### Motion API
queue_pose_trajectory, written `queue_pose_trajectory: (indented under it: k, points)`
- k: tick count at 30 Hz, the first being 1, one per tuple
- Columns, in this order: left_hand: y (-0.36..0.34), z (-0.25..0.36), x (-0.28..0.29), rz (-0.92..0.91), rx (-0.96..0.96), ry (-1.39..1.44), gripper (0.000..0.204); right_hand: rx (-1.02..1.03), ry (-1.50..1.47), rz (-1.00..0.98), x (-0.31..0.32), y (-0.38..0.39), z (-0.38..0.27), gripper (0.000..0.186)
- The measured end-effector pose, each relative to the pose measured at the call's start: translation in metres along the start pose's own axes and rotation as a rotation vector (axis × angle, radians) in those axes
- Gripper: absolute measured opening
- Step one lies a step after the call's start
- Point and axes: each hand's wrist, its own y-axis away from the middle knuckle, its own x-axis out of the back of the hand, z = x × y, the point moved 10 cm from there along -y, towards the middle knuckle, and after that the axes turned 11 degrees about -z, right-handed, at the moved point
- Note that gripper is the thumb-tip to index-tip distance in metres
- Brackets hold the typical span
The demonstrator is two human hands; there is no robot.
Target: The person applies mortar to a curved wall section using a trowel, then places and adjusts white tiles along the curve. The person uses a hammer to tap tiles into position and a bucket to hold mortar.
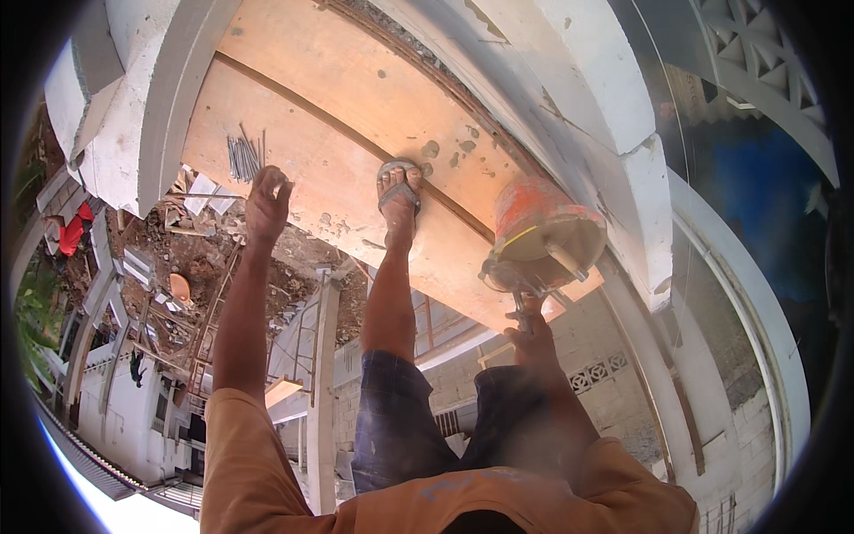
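My left hand (271, 196) has its fingers curled together just right of a pile of long nails (242, 158) on the plywood boards (294, 116); whatever they may hold is too small to name. My right hand (532, 338) grips a metal tool (527, 307) at the lower edge of an orange-red bucket (538, 209) with a yellowish rim and handles poking out of it. The tool's exact kind is unclear. My left foot (398, 191), in a sandal, rests on the boards beside a long gap between them.
White concrete walls (614, 71) flank the raised boards. Below on the left lie rubble (213, 227), red cloth (74, 231) and a metal ladder or scaffold frame (203, 343). A concrete post (322, 374) stands under the board edge. A block wall (623, 400) is at lower right.
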Motion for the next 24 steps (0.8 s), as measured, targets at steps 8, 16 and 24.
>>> queue_pose_trajectory:
  k: [8, 16, 24]
  points:
    - [0.25, 0.024, -0.054, -0.15, 0.364, 0.105, 0.032, 0.014, -0.116, -0.215, -0.057, -0.07, -0.079, 0.038]
    - [0.412, 0.08, -0.024, -0.451, 0.702, 0.201, 0.03, 0.147, -0.084, -0.151, 0.047, 0.008, -0.042, 0.048]
    - [0.476, 0.111, 0.099, -0.326, 0.845, 0.293, 0.035, 0.109, -0.307, -0.034, 0.071, 0.11, -0.246, 0.036]
